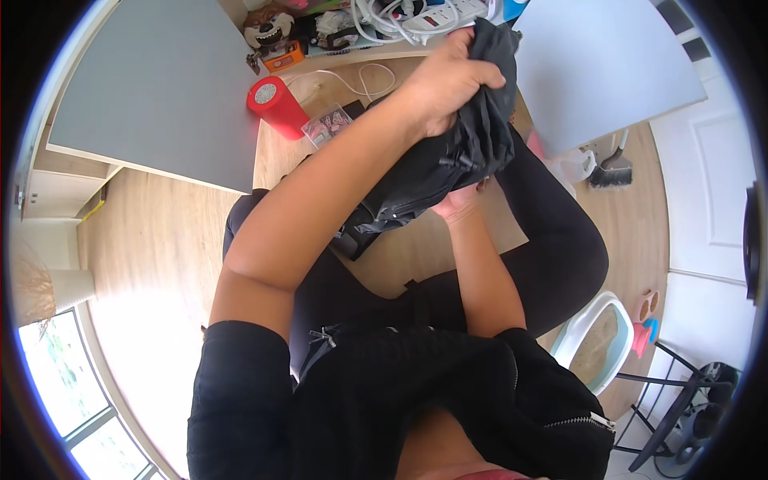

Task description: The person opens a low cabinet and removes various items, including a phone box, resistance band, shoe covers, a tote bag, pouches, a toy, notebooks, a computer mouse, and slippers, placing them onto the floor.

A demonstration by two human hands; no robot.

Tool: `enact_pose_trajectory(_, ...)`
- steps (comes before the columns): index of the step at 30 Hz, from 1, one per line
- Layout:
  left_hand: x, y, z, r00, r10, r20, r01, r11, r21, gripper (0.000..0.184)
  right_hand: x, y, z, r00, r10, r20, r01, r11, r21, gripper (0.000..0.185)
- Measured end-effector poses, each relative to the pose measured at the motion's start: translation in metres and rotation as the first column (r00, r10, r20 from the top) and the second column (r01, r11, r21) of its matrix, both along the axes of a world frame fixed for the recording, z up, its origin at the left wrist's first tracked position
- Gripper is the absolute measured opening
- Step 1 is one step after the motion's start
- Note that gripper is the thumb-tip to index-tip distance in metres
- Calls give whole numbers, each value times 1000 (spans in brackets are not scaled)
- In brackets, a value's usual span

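A crumpled black fabric bag (432, 172) with a zip and straps hangs over my lap. My left hand (452, 84) grips its upper end, thumb lying across the folded cloth. Below it, my right hand (458, 202) reaches up against the underside of the bag; its fingers are hidden by the fabric. A black box-like thing (350, 242) shows partly beneath the bag, between my legs. To the left of the bag, on the floor, are a red cylindrical speaker (280, 108) and a clear box of small pink items (326, 126).
An open cabinet holds white cables and a power strip (444, 14). Its grey left door (160, 88) and pale right door (600, 72) stand open on both sides. A brush (614, 172), a litter tray (570, 326) and a black metal stand (680, 384) are at the right.
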State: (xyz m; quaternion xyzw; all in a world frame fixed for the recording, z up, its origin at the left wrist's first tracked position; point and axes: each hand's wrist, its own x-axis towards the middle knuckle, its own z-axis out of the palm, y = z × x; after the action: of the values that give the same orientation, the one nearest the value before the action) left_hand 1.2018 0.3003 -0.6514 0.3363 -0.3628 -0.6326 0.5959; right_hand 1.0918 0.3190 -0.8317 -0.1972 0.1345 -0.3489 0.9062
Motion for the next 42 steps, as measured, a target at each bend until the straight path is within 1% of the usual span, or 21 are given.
enact_pose_trajectory(2, -8, -2, -12, 998, -17, 53, 16, 1000, 13, 43, -1, 3, -13, 990, 39, 135, -57, 990, 131, 55)
enact_pose_trajectory(4, -10, -7, -21, 943, -119, 311, 64, 981, 181, 43, -5, 6, -14, 977, 71, 199, -91, 991, 94, 53)
enact_pose_trajectory(5, -8, -7, -23, 747, -89, 659, 26, 994, 104, 44, -6, 7, -10, 980, 30, 195, -49, 994, 95, 51)
enact_pose_trajectory(6, -7, -4, -27, 745, -90, 661, 27, 994, 105, 44, -7, 7, -5, 982, -10, 191, -9, 995, 97, 48)
enact_pose_trajectory(7, -9, 2, -31, 327, 251, 911, -19, 966, -259, 45, -6, 6, 4, 981, -13, 193, -6, 995, 97, 48)
enact_pose_trajectory(8, -10, 11, -27, -156, 580, 800, 120, 815, -567, 47, -5, 4, 12, 983, -56, 174, 32, 990, 136, 45)
enact_pose_trajectory(9, -7, 18, -23, -330, 640, 693, 193, 765, -615, 62, -4, 3, 17, 983, -100, 154, 72, 982, 177, 42)
enact_pose_trajectory(11, -2, 32, -8, -384, 697, 606, 161, 697, -699, 69, -6, -5, 12, 966, -52, 252, 28, 995, 98, 43)
enact_pose_trajectory(13, 13, 38, -2, -427, 553, 716, 6, 793, -609, 81, -6, -7, 13, 947, -5, 320, 0, 1000, 16, 43)
enact_pose_trajectory(15, 19, 37, -9, 5, 556, 831, -280, 799, -532, 75, -8, -6, 25, 965, -44, 260, 37, 999, 32, 42)
enact_pose_trajectory(18, 37, 33, -25, 32, 316, 948, -336, 897, -287, 63, -3, -5, 29, 986, -93, 141, 81, 993, 90, 38)
enact_pose_trajectory(20, 49, 31, -36, 141, 158, 977, -311, 944, -108, 52, -1, -7, 39, 965, -186, -185, 167, 980, -112, 32)
enact_pose_trajectory(22, 50, 34, -60, 243, 260, 934, -370, 915, -159, 42, 7, -6, 50, 930, -236, -283, 206, 970, -131, 44)
enact_pose_trajectory(24, 46, 34, -83, 340, 357, 870, -427, 883, -196, 33, 12, -1, 61, 636, -629, -447, 288, 731, -619, 60)
enact_pose_trajectory(26, 36, 34, -96, 477, 585, 656, -477, 799, -366, 21, 11, -1, 64, 575, -704, -417, 197, 613, -765, 70)
enact_pose_trajectory(27, 32, 36, -102, 611, 552, 568, -458, 831, -314, 20, 11, 0, 67, 435, -789, -433, 70, 509, -858, 72)
enact_pose_trajectory(29, 24, 33, -116, 661, 611, 436, -516, 792, -328, 23, 13, 1, 71, 167, -905, -391, -235, 348, -907, 78)
enact_pose_trajectory(35, 13, 38, -112, 786, 606, 122, -537, 768, -350, 35, 26, 17, 95, 242, -966, -92, -231, 34, -972, 78)
enact_pose_trajectory(38, 27, 41, -115, 893, 449, -6, -444, 881, -167, 29, 27, 21, 99, 180, -969, -169, -429, 77, -900, 79)
enact_pose_trajectory(40, 32, 49, -112, 893, 441, 90, -421, 888, -184, 29, 29, 14, 94, 137, -981, -135, -444, 61, -894, 80)
enact_pose_trajectory(42, 34, 54, -104, 841, 218, -496, -223, 973, 49, 33, 28, 7, 92, 68, -966, -249, -539, 174, -824, 81)
